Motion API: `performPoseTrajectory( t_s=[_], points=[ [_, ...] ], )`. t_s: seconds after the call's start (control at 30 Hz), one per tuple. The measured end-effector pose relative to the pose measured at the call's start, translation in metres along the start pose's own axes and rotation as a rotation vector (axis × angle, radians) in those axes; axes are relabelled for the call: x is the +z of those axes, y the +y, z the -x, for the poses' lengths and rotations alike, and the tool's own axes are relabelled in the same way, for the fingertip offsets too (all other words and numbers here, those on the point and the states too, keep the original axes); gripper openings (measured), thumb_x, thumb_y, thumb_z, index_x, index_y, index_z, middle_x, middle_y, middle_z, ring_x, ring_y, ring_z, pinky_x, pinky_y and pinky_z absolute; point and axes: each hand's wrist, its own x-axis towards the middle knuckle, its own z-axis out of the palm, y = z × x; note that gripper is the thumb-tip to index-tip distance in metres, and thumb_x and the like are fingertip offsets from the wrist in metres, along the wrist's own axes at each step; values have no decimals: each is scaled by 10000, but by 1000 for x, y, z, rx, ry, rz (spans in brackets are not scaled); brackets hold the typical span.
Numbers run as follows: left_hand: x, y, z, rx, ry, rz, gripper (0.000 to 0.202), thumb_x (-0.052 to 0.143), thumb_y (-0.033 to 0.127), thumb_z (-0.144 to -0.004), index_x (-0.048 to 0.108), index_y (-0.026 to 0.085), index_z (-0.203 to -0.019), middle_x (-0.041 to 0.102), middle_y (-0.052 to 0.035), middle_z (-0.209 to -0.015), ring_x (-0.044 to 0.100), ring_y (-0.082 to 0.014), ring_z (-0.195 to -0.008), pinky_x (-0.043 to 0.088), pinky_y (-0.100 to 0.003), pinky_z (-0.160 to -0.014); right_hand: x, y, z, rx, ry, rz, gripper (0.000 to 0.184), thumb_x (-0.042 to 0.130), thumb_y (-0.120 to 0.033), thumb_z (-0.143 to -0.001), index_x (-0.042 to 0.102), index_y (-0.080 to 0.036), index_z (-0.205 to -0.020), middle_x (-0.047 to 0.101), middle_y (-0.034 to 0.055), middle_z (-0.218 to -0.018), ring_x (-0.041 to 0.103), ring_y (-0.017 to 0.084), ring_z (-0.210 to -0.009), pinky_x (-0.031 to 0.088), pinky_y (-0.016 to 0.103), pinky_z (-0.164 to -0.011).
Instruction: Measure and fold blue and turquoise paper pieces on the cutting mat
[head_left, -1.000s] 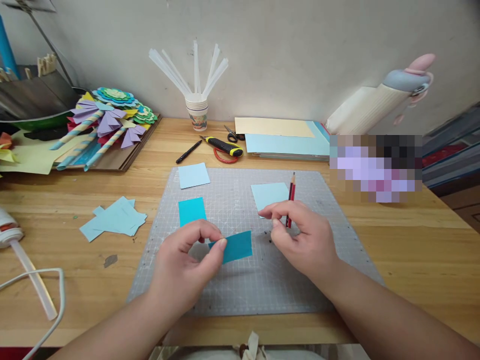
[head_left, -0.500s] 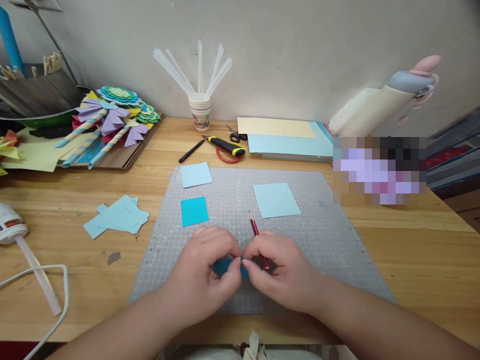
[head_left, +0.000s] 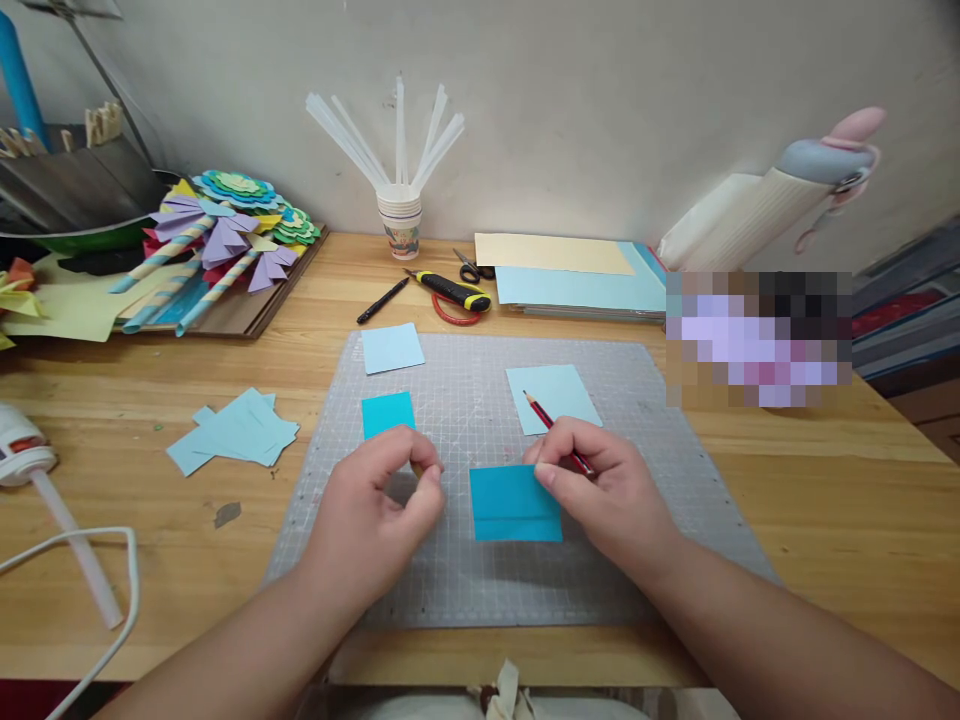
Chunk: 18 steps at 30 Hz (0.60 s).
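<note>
Two hands are low over a grey squared cutting mat (head_left: 465, 585). The right hand (head_left: 607, 495) is closed around a red wooden pencil (head_left: 544, 412), and its fingertips (head_left: 546, 476) touch the top right edge of a bright blue folded paper rectangle (head_left: 514, 508). That paper lies flat in the middle of the mat, between the hands. The left hand (head_left: 379, 510) is curled up tight, finger against thumb, with nothing showing inside. A small bright blue paper piece (head_left: 386, 412) lies just behind it. A pale blue paper square (head_left: 564, 385) lies under the pencil tip.
</note>
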Motion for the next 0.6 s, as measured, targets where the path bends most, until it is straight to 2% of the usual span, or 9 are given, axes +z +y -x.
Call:
performPoseTrajectory(
  t_s=[0.07, 0.13, 0.2, 0.3, 0.43, 0.53, 0.6],
  points=[
    [1, 0, 1, 135, -4, 17, 123, 561, 181, -830, 558, 248, -933, 625, 11, -920, 581, -142, -877, 463, -281, -772, 1, 1, -2, 86, -15, -34, 156, 572, -241, -742, 489, -208, -615, 491, -24, -607, 437, 128, -585, 349, 260, -535],
    [3, 0, 3, 282, -96, 9, 373, 649, 236, -808, 523, 288, -1155, 587, -34, -1160, 550, -184, -1078, 458, -336, -909, 4, 5, -3, 144, -41, -107, 178, 581, -260, -754, 478, -203, -619, 453, -35, -604, 400, 119, -586, 329, 253, -539],
    [4, 1, 5, 340, -184, -3, 471, 667, 233, -803, 495, 301, -1236, 541, -60, -1246, 520, -203, -1153, 447, -362, -962, 6, 10, -3, 197, -57, -204, 199, 591, -277, -778, 468, -202, -642, 416, -46, -605, 361, 109, -574, 309, 245, -531],
    [7, 0, 6, 320, -169, 2, 405, 612, 171, -827, 526, 273, -1209, 571, -62, -1174, 549, -184, -1097, 474, -328, -918, 8, 13, -1, 261, -103, -353, 241, 615, -328, -816, 455, -204, -686, 388, -54, -619, 329, 96, -549, 306, 233, -509],
    [8, -3, 5, 286, -65, 14, 376, 569, 80, -788, 593, 250, -1123, 622, -39, -1067, 590, -166, -986, 489, -302, -838, 13, 9, 0, 205, -197, -554, 331, 690, -423, -796, 423, -234, -845, 479, -32, -748, 466, 122, -677, 392, 245, -593],
    [8, -4, 3, 179, -17, 57, 235, 555, 111, -828, 656, 244, -993, 662, -11, -946, 610, -140, -887, 486, -268, -764, 17, 9, 1, 139, -270, -621, 433, 762, -357, -746, 357, -257, -865, 491, -36, -830, 492, 120, -732, 413, 235, -616],
    [8, -3, 1, 68, -22, 118, 136, 551, 186, -865, 675, 237, -887, 669, 6, -839, 603, -127, -794, 476, -253, -699, 19, 11, 2, 124, -258, -577, 397, 736, -286, -775, 347, -259, -849, 476, -41, -856, 474, 104, -715, 410, 221, -605]
  ],
)
